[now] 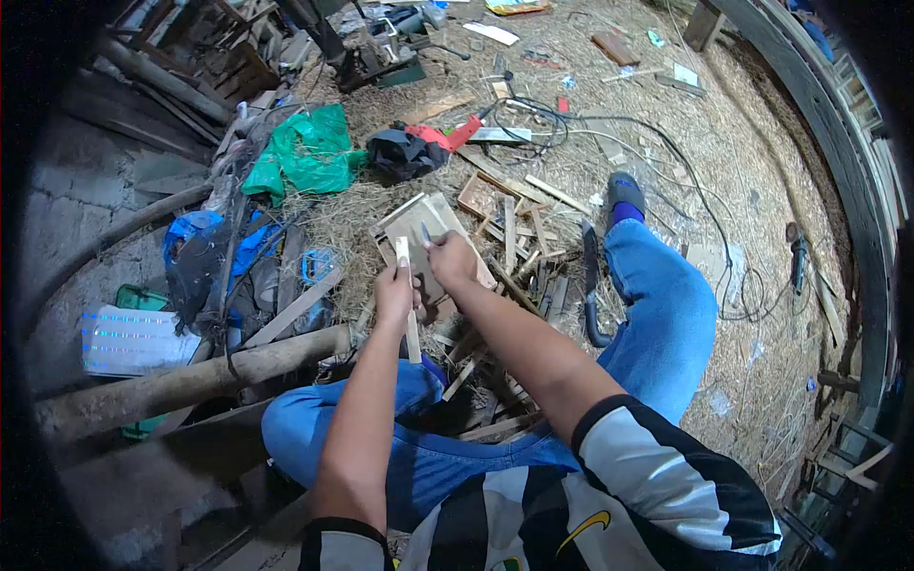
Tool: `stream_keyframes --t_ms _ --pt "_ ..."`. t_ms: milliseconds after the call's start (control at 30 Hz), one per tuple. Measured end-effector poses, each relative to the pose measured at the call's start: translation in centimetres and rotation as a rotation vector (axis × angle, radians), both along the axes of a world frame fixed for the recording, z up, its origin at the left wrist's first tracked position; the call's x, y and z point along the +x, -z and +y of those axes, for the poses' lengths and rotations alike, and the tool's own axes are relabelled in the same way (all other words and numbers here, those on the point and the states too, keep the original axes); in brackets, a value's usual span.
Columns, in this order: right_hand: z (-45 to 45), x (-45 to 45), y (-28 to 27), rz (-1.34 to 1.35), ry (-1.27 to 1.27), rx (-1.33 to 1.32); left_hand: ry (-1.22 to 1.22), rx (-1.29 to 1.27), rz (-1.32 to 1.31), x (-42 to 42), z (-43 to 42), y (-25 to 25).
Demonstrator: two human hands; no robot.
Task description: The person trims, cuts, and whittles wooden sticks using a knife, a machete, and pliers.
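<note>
— Where is the wooden strip [413,338] held?

— It is gripped in the left hand [393,297], with its upper end pointed away from the body and its lower end held near the blue jeans [324,423].

— And the right hand [453,259]?

— It is wrapped around something with a slim, pointed blade [426,231], probably a knife; the handle is hidden by the fingers. The blade is held just beside the strip, and no contact can be made out.

— Which step is in hand?

— Handwork on the strip with the blade, it is judged, though no cut can be seen. For any stroke, a steady grip would be called for, with the fingers kept clear of the edge.

— What is found around them?

— A pale board [447,211] is seen just beyond the hands, and a green plastic bag [314,147] farther off.

— Can any writing be read?

— A yellow Nike swoosh [583,535] is shown on the striped shirt [505,495]. On the white sheet [138,341], rows of marks are too small to be read.
</note>
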State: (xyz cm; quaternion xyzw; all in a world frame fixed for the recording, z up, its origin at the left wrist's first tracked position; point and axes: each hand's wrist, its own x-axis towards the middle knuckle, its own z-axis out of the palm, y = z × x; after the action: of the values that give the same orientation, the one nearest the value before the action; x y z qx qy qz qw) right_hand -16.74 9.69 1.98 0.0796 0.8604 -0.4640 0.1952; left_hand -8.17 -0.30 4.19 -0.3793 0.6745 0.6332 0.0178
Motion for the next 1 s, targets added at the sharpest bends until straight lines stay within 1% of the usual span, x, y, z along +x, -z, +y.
stream_keyframes --t_ms 67,167,200,267,300,367,400,433,467,500,533,567,600,667,700,733,767,800,867,933,967,1000 --pt "-0.5 -0.3 -0.1 0.014 -0.015 0.022 -0.091 0.045 -0.001 0.1 0.0 0.6" --pt "-1.1 -0.4 0.6 0.159 -0.158 0.112 -0.045 0.012 -0.042 0.2 -0.2 1.6" --pt "-0.9 -0.4 1.0 0.155 -0.162 0.115 -0.01 -0.003 -0.056 0.1 0.1 1.5" --pt "-0.1 -0.4 1.8 0.363 -0.257 0.115 -0.012 0.021 -0.039 0.1 0.6 1.1" --pt "0.7 -0.8 1.4 0.359 -0.255 0.122 -0.003 -0.001 -0.065 0.0 0.9 1.0" --pt "2.8 -2.4 -0.1 0.173 -0.09 -0.064 0.004 -0.016 -0.099 -0.4 0.9 1.5" --pt "4.4 -3.6 0.6 0.22 -0.073 -0.037 0.015 -0.028 -0.103 -0.4 0.6 2.0" --pt "6.0 -5.0 4.6 0.236 0.047 -0.162 0.026 -0.038 -0.116 0.2 0.4 2.6" --pt "8.5 -5.7 2.6 0.242 0.076 -0.139 0.022 -0.032 -0.136 0.3 0.3 2.8" --pt "10.6 -6.8 5.6 0.236 0.146 -0.164 0.028 -0.051 -0.124 0.1 0.2 2.5" --pt "12.7 -7.2 5.9 0.249 0.207 -0.093 0.038 -0.071 -0.109 0.0 0.3 2.2" --pt "14.8 -7.8 7.4 0.162 0.228 -0.079 0.042 -0.068 -0.116 -0.1 0.3 2.0" --pt "16.6 -7.4 8.7 0.157 0.231 -0.075 0.021 -0.061 -0.093 -0.1 0.4 1.8" --pt "18.8 -6.5 10.9 0.128 0.302 0.151 0.002 -0.056 -0.069 -0.3 0.9 0.8" --pt "19.3 -5.6 11.7 0.126 0.305 0.151 0.026 -0.088 -0.066 -0.6 1.6 0.0" --pt "19.9 -4.3 12.3 0.089 0.245 0.137 0.051 -0.12 -0.059 -0.9 2.1 -0.3" --pt "20.4 -3.1 12.9 0.053 0.186 0.123 0.145 -0.133 -0.032 -1.2 2.3 0.5" --pt "20.7 -1.6 14.3 -0.004 0.084 0.192 0.15 -0.133 -0.031 -1.5 3.2 0.5" --pt "20.6 1.2 19.5 -0.145 -0.107 0.286 0.251 -0.052 -0.007 -1.9 6.6 0.2" --pt "20.0 4.2 24.2 -0.3 -0.305 0.332 0.271 0.055 -0.015 -2.0 9.6 0.1" --pt "19.4 6.1 21.2 -0.384 -0.103 0.228 0.3 0.063 -0.02 -2.0 10.6 0.8" --pt "19.0 6.9 17.8 -0.387 -0.127 0.188 0.293 0.09 -0.071 -1.8 11.4 1.5"
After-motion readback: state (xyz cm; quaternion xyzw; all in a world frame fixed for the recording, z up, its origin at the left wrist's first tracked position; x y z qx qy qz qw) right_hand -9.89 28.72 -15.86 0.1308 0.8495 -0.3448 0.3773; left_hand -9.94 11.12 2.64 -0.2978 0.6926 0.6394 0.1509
